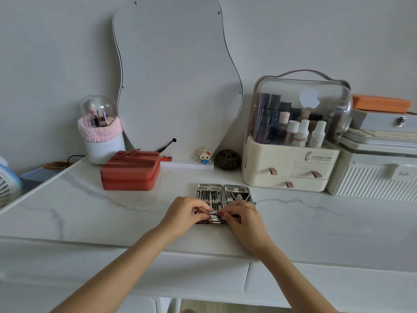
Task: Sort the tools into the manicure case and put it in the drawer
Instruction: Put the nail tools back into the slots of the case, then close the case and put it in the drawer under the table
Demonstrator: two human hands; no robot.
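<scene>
Both hands, left (pixel 187 211) and right (pixel 241 214), pinched a small tool (pixel 214 215) over the near edge of the open case (pixel 222 190). Best to slide it flat under its strap, then release.

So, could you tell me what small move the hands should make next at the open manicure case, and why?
Probably seat that tool: both the left hand and the right hand pinch a small metal tool over the near end of the open manicure case. The other slots look filled, so I would press it in before closing the case.
</scene>
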